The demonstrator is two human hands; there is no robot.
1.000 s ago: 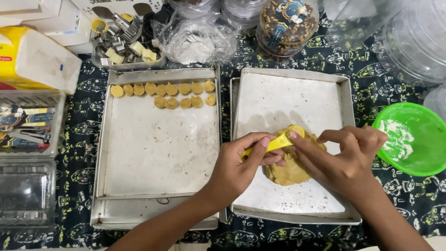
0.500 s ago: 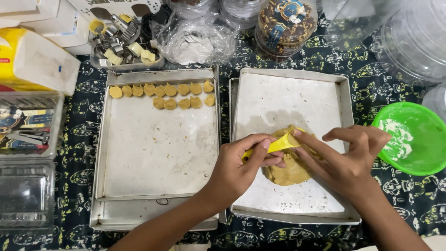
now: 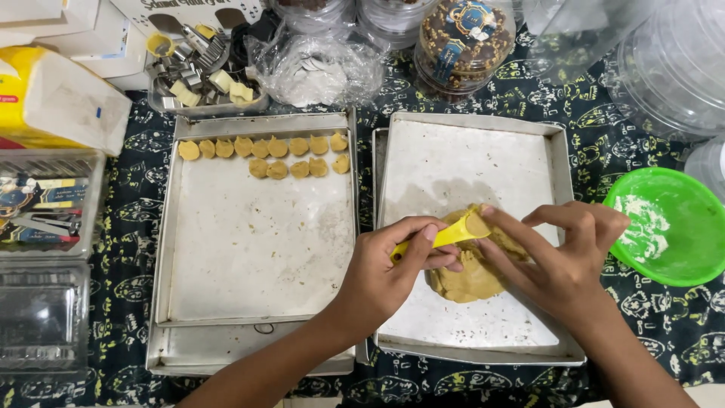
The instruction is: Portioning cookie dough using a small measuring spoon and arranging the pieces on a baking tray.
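Here, thirteen cookies [image 3: 260, 155] fill one tray [image 3: 257, 257]; two hands work.

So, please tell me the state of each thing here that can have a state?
left hand: holds yellow scoop
right hand: fingertip on the scoop's bowl
dough lump: partly scooped, on right tray
left tray: two rows of dough pieces
green bowl: some flour inside
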